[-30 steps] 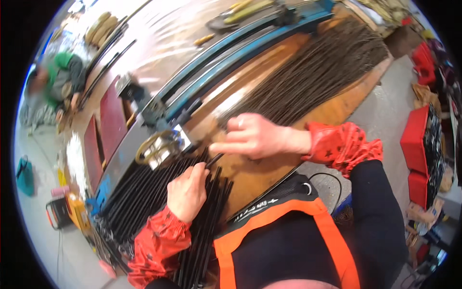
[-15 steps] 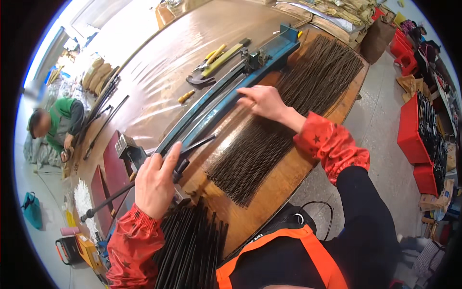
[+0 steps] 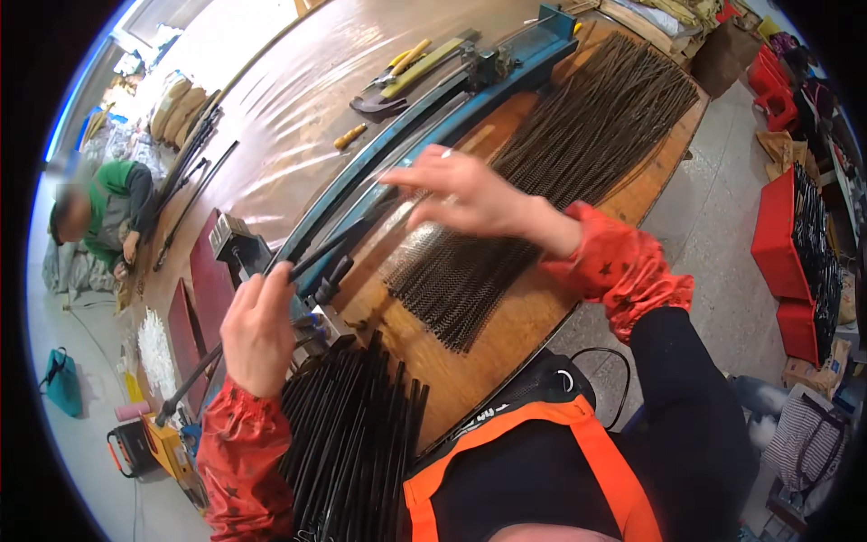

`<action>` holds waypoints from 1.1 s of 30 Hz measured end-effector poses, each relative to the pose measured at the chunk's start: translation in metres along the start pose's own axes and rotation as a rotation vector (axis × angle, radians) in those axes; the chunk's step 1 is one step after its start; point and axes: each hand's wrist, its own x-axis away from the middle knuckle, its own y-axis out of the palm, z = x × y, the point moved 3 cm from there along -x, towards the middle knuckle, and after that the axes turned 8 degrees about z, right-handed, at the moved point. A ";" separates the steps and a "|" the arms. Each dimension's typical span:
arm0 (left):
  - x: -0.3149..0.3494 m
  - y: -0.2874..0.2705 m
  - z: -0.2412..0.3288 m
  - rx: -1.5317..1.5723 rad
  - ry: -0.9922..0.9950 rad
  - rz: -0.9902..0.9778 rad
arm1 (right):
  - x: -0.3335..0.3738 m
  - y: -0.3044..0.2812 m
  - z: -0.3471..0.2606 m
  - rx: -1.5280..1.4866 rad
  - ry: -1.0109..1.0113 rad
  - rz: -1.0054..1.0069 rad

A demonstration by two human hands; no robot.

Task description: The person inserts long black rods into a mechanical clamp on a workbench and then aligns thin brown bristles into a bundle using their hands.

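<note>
My left hand (image 3: 257,334) is closed round a black rod (image 3: 200,372), whose lower end has a thicker tip. The rod slants up to the right, toward the near end of a long blue metal rail (image 3: 397,172). My right hand (image 3: 470,194) is over the rail's near side, slightly blurred, with fingers stretched to the left; I see nothing held in it. Below it lies a wide bundle of brown, twisted thin rods (image 3: 578,135). Several black tubes (image 3: 348,425) lie bunched by my left forearm. A small clamp-like metal block (image 3: 237,242) stands beyond my left hand.
On the plastic-covered table (image 3: 298,108) lie a hammer (image 3: 379,108), a yellow-handled tool (image 3: 411,59) and a small yellow handle (image 3: 349,136). A person in green (image 3: 113,208) sits at the far left. Red bins (image 3: 784,239) with dark rods stand on the floor at right.
My right hand has moved left and slightly down along the rail, its fingers extending. My left hand has shifted a little left and down with the black rod, its index finger now folded in.
</note>
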 end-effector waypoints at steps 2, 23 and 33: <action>0.014 -0.005 -0.004 -0.065 -0.013 -0.019 | 0.012 0.004 0.008 -0.017 0.097 -0.053; 0.056 -0.032 -0.031 -0.115 -0.150 0.087 | 0.001 0.046 0.006 0.278 -0.075 0.081; 0.031 -0.098 -0.076 -0.131 -0.123 0.407 | -0.068 0.141 0.007 -0.307 0.424 -0.245</action>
